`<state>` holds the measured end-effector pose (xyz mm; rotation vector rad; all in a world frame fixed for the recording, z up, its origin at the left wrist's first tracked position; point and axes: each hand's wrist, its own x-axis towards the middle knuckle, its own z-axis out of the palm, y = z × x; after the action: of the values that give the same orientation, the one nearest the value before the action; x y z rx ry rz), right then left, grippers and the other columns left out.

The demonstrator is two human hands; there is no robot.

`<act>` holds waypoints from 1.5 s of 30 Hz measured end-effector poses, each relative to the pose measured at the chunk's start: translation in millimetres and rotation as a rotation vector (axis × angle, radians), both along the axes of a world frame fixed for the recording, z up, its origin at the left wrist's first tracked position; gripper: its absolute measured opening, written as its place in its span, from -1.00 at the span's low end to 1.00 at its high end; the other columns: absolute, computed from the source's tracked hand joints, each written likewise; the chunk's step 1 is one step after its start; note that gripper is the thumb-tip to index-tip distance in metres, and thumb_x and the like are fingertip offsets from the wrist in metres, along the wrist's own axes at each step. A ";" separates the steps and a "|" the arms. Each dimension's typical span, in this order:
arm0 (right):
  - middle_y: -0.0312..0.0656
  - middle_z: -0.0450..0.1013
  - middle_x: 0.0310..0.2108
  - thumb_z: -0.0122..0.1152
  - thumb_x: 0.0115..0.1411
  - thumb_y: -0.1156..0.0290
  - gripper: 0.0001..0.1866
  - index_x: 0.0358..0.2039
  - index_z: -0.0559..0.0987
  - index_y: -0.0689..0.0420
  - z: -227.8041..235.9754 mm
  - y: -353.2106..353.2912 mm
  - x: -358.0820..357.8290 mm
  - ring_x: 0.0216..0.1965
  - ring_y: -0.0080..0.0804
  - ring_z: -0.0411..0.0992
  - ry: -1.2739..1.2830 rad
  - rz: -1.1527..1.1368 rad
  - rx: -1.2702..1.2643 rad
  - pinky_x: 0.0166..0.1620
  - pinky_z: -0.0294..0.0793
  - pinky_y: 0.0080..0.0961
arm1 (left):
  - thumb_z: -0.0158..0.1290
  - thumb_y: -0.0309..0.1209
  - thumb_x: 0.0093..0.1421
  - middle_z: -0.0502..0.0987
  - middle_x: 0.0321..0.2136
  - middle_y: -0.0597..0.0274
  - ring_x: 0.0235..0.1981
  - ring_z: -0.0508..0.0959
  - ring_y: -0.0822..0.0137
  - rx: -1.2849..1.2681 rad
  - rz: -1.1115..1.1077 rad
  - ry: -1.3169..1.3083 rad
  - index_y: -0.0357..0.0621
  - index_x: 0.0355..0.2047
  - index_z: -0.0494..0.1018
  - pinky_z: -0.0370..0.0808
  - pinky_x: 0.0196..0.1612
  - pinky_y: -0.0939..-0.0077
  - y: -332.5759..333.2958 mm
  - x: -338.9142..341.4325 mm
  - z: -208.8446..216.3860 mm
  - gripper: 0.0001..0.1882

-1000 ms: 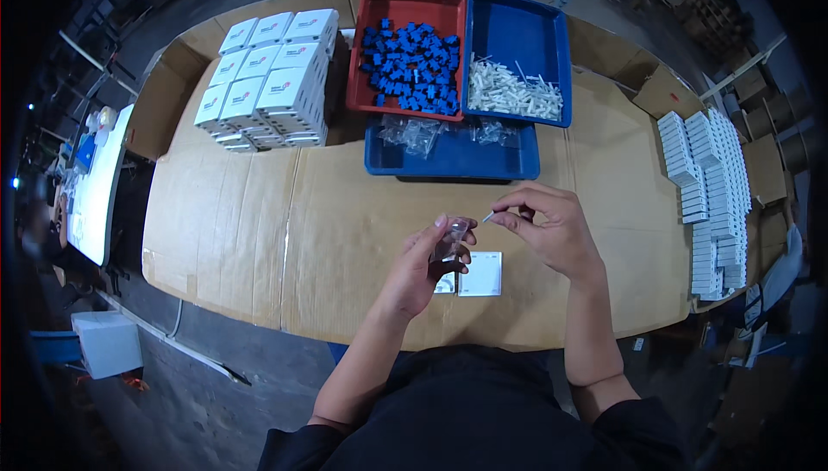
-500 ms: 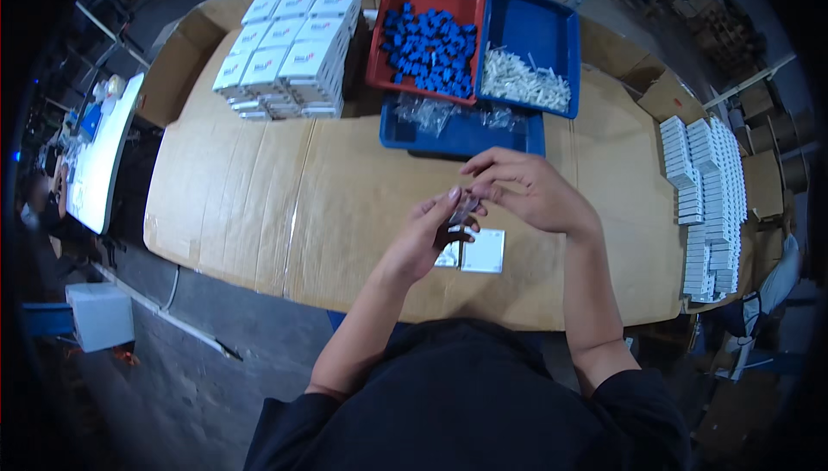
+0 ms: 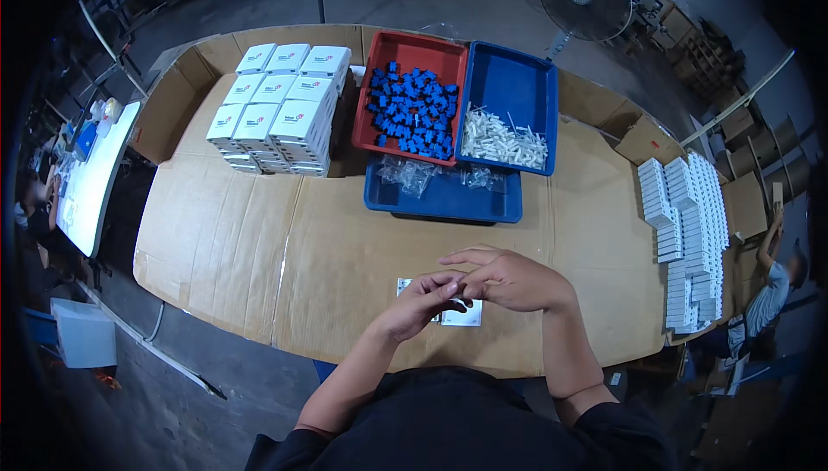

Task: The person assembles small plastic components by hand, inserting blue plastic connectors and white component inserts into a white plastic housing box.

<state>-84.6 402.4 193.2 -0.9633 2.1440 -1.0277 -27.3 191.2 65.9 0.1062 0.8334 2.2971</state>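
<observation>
Head — square white panel (image 3: 463, 317)

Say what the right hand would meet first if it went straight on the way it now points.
Probably the left hand, which lies just ahead of the right hand, touching it or nearly so; the overlap makes depth unclear.

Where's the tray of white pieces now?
Head view: the blue tray of small white pieces is at the table's far side, right of centre, directly right of the red tray and beyond the right hand.
</observation>
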 end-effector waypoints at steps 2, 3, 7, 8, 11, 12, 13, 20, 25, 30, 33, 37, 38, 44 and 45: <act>0.00 0.43 0.31 0.23 0.40 0.25 -0.69 -0.04 0.73 0.19 5.6 -10.3 4.3 0.37 -0.06 0.33 -0.083 -0.033 0.009 0.35 0.33 -0.22 | 0.14 -0.10 0.43 0.65 -0.12 0.23 -0.09 0.64 0.39 -0.013 -0.074 0.088 -0.22 0.06 0.55 0.57 0.07 0.45 2.1 -3.7 -6.5 -0.57; 0.00 0.43 0.32 0.23 0.40 0.25 -0.68 -0.03 0.73 0.20 6.5 -13.7 5.5 0.38 -0.06 0.32 -0.163 -0.063 0.019 0.35 0.33 -0.22 | 0.14 -0.10 0.43 0.65 -0.12 0.23 -0.09 0.64 0.39 -0.015 -0.080 0.085 -0.22 0.06 0.55 0.57 0.07 0.45 2.5 -2.9 -8.3 -0.57; 0.00 0.38 0.37 0.23 0.42 0.15 -0.61 -0.02 0.72 0.23 -12.5 12.8 -17.0 0.35 -0.10 0.37 -0.380 -0.033 -0.176 0.28 0.42 -0.18 | 0.17 -0.16 0.42 0.63 -0.16 0.23 -0.11 0.60 0.38 0.088 -0.121 -0.005 -0.23 0.07 0.54 0.53 0.03 0.46 9.7 -9.6 -1.8 -0.59; 0.01 0.42 0.33 0.22 0.43 0.12 -0.59 -0.06 0.73 0.25 -14.0 18.0 -23.3 0.33 -0.13 0.40 -0.409 -0.012 -0.265 0.24 0.46 -0.20 | 0.17 -0.19 0.42 0.63 -0.16 0.23 -0.12 0.60 0.40 0.090 -0.115 -0.037 -0.23 0.07 0.54 0.52 0.02 0.47 11.4 -8.5 -0.9 -0.61; 0.03 0.54 0.20 0.23 0.43 0.13 -0.60 -0.08 0.73 0.26 -13.2 34.9 -54.4 0.27 -0.17 0.45 -0.349 -0.108 -0.289 0.23 0.48 -0.26 | 0.16 -0.21 0.43 0.63 -0.15 0.23 -0.10 0.60 0.41 -0.078 -0.082 0.028 -0.23 0.03 0.56 0.52 0.03 0.45 25.6 0.6 -21.9 -0.65; 0.00 0.58 0.12 0.25 0.42 0.18 -0.64 -0.07 0.72 0.26 -20.9 36.8 -68.6 0.20 -0.21 0.50 -0.304 -0.194 -0.326 0.19 0.50 -0.30 | 0.15 -0.27 0.44 0.63 -0.13 0.22 -0.07 0.59 0.42 -0.258 -0.105 0.215 -0.24 0.02 0.57 0.52 0.06 0.43 34.5 10.2 -28.4 -0.70; -0.03 0.63 0.04 0.26 0.42 0.24 -0.68 -0.07 0.71 0.25 -34.0 42.3 -85.1 0.13 -0.26 0.55 -0.259 -0.282 -0.362 0.15 0.52 -0.34 | 0.16 -0.32 0.43 0.63 -0.11 0.25 -0.03 0.58 0.44 -0.277 -0.217 0.278 -0.23 0.00 0.59 0.51 0.08 0.44 37.0 19.6 -24.7 -0.74; -0.16 0.65 -0.14 0.26 0.33 0.41 -0.81 -0.08 0.72 0.04 -85.7 48.7 -180.1 -0.08 -0.12 0.61 0.578 -0.942 0.028 -0.03 0.60 -0.30 | 0.21 -0.37 0.39 0.63 -0.06 0.25 0.00 0.57 0.47 -0.518 -0.096 0.362 -0.24 0.12 0.54 0.48 0.12 0.50 24.7 54.4 -36.3 -0.65; -0.21 0.57 -0.17 0.31 0.20 0.46 -0.79 -0.15 0.73 0.02 -104.6 52.4 -213.1 0.03 -0.17 0.53 0.920 -0.871 0.274 0.01 0.58 -0.18 | 0.07 -0.34 0.49 0.63 -0.10 0.18 -0.06 0.59 0.41 -0.295 0.012 0.131 -0.27 0.18 0.46 0.49 0.09 0.46 10.6 61.1 -50.0 -0.65; -0.22 0.56 -0.18 0.34 0.22 0.41 -0.81 -0.15 0.73 -0.01 -114.0 55.1 -226.4 -0.01 -0.17 0.53 0.909 -0.835 0.403 0.00 0.57 -0.17 | -0.12 -0.22 0.57 0.64 -0.15 0.11 -0.13 0.62 0.34 -0.258 0.073 0.095 -0.27 0.15 0.48 0.54 0.04 0.38 5.9 57.0 -32.0 -0.62; -0.24 0.55 -0.20 0.33 0.24 0.38 -0.83 -0.15 0.72 -0.03 -113.9 55.8 -230.6 -0.01 -0.18 0.53 0.863 -0.859 0.435 -0.01 0.55 -0.16 | -0.12 -0.21 0.57 0.63 -0.13 0.08 -0.15 0.62 0.30 -0.238 0.172 0.016 -0.24 0.13 0.48 0.55 0.02 0.33 3.8 48.7 -23.1 -0.62; -0.20 0.56 -0.17 0.33 0.25 0.36 -0.84 -0.15 0.73 -0.09 -112.6 60.9 -229.5 -0.08 -0.15 0.55 0.884 -0.908 0.397 -0.04 0.54 -0.17 | -0.03 -0.21 0.53 0.63 -0.05 0.15 -0.19 0.60 0.37 -0.111 0.217 -0.033 -0.24 0.17 0.48 0.54 0.01 0.41 -4.4 42.9 -12.3 -0.61; -0.20 0.56 -0.17 0.33 0.25 0.36 -0.84 -0.15 0.73 -0.09 -107.4 59.0 -226.0 -0.08 -0.15 0.55 0.885 -0.907 0.393 -0.04 0.54 -0.17 | -0.01 -0.19 0.52 0.63 -0.05 0.15 -0.17 0.60 0.38 -0.052 0.202 -0.098 -0.24 0.19 0.47 0.54 0.01 0.41 -6.7 42.3 -3.6 -0.58; -0.33 0.61 -0.26 0.39 0.34 0.34 -0.75 -0.09 0.69 0.24 -50.5 55.5 -171.0 -0.33 -0.64 0.47 0.007 -1.226 -0.805 -0.27 0.43 -0.64 | 0.10 -0.08 0.44 0.60 -0.02 0.13 -0.10 0.59 0.29 0.059 -0.003 0.083 -0.25 0.28 0.41 0.50 0.08 0.31 -23.0 27.5 -11.1 -0.42; -0.33 0.61 -0.26 0.39 0.34 0.34 -0.75 -0.09 0.69 0.24 -40.4 55.8 -152.9 -0.33 -0.64 0.47 0.009 -1.233 -0.799 -0.27 0.43 -0.64 | 0.14 -0.02 0.40 0.59 -0.01 0.11 -0.08 0.58 0.23 -0.089 -0.035 0.275 -0.25 0.28 0.40 0.47 0.11 0.23 -21.8 19.1 -8.8 -0.36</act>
<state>-237.5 458.2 152.8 0.2705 2.2744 -2.5418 -8.3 169.5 57.1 0.4006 1.0613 2.2385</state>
